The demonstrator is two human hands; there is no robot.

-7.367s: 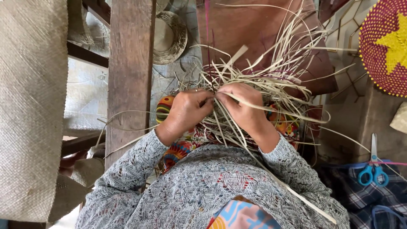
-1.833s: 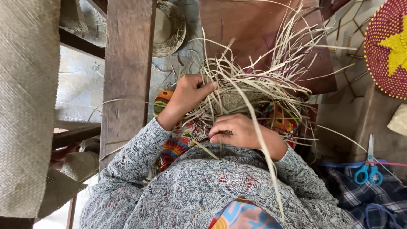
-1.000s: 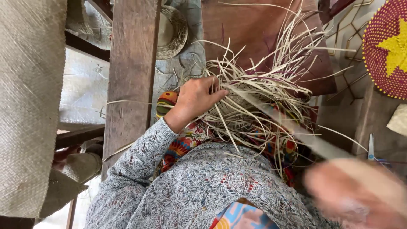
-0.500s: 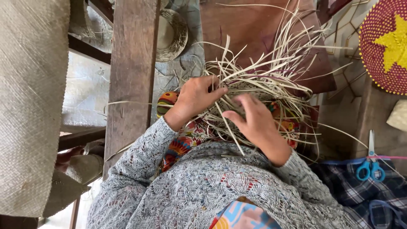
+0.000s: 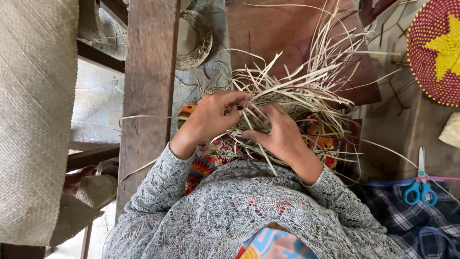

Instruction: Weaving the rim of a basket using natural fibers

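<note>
Currently the largest item, the half-woven straw piece (image 5: pixel 287 103), sits on the person's lap over a bright patterned cloth (image 5: pixel 206 163), its loose pale strips fanning up and to the right. Compared with a second ago, when the right arm was swung out wide and blurred, the right hand (image 5: pixel 280 136) is back on the weave, fingers curled narrow and pressing strips at the near edge. The left hand (image 5: pixel 213 115) has stayed at the left rim, pinching strips between thumb and fingertips. Judged from this, a pulled strip is now being worked in. Blue-handled scissors (image 5: pixel 419 184) lie untouched, well apart at the right.
</note>
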